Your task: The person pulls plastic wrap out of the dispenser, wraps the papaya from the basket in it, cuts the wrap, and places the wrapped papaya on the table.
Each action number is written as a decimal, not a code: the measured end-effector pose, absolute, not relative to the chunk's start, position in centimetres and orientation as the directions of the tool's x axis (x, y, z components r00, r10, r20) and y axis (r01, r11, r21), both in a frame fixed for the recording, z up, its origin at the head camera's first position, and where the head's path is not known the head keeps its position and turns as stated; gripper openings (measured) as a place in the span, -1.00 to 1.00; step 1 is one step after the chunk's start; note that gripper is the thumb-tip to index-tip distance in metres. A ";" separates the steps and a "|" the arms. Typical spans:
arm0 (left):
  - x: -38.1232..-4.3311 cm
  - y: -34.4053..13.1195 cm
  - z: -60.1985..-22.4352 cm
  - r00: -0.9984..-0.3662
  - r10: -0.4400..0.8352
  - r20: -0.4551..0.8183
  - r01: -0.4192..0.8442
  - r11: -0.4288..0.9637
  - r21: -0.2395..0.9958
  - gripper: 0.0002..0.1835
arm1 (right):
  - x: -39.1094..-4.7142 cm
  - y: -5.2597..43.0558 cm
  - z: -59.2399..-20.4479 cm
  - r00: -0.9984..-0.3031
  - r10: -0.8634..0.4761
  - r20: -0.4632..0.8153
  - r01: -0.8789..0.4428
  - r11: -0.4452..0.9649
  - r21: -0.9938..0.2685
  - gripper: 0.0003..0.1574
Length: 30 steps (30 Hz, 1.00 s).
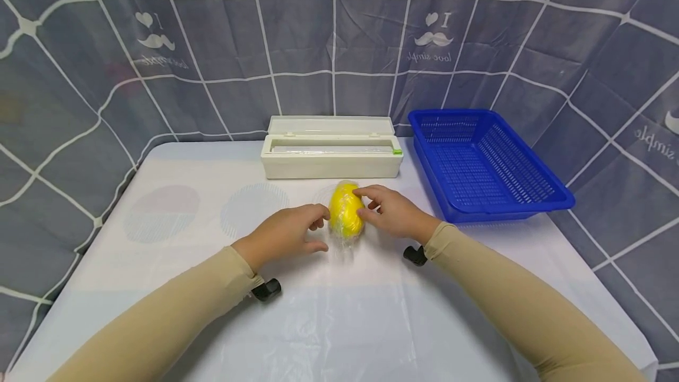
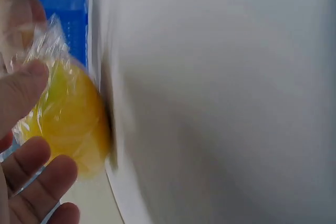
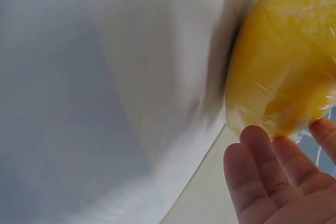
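Observation:
A yellow, rounded, fruit-like item (image 1: 346,212) wrapped in clear plastic film lies on the table between both hands. Loose film (image 1: 345,249) trails from its near end. My left hand (image 1: 289,230) is at its left side, thumb apart from the other fingers; in the left wrist view those fingers (image 2: 60,174) stand loosely beside the wrapped item (image 2: 73,119). From the right, my right hand (image 1: 389,211) touches the item with its fingertips. The right wrist view shows fairly straight fingers (image 3: 262,166) against the film around the yellow item (image 3: 283,61).
Behind the item stands a white cling film box (image 1: 331,167), lid (image 1: 331,125) raised, with a roll (image 1: 331,150) and a green tab (image 1: 397,151) inside. A blue plastic basket (image 1: 509,208) sits at the back right. A grey checked curtain (image 1: 297,34) encloses the table (image 1: 212,276).

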<state>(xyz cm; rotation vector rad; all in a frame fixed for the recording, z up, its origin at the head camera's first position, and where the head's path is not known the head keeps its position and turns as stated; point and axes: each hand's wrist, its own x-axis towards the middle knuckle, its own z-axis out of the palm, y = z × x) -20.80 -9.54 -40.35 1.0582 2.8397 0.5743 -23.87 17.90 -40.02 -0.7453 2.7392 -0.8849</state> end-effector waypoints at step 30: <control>-20.2 -8.0 -41.0 -0.637 0.717 0.283 0.771 0.593 0.232 -0.67 | -24.1 17.8 -40.1 -0.872 -0.490 0.011 -0.406 0.710 -0.575 -0.35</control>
